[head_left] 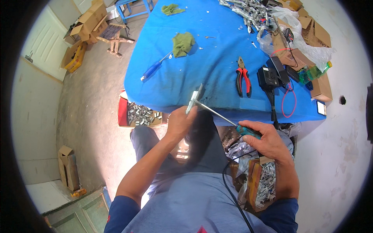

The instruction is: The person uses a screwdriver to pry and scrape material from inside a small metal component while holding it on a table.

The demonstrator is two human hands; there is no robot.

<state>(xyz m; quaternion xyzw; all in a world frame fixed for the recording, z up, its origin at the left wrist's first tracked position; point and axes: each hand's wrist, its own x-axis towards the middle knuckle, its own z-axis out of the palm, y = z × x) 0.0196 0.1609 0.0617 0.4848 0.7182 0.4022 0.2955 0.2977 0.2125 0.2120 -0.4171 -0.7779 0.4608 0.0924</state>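
Metal bar (192,101) by the worktop (155,89): left hand (180,122) grips it, likely to keep it still, while right hand (266,141) grips a screwdriver (244,131) pointing at it.

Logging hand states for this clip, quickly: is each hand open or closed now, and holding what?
Left hand: closed, holding a silvery metal piece.
Right hand: closed around a teal-handled screwdriver.

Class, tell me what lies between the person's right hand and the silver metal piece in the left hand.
In the head view, the shaft of a teal-handled screwdriver spans the stretch from the right hand to the silver metal piece.
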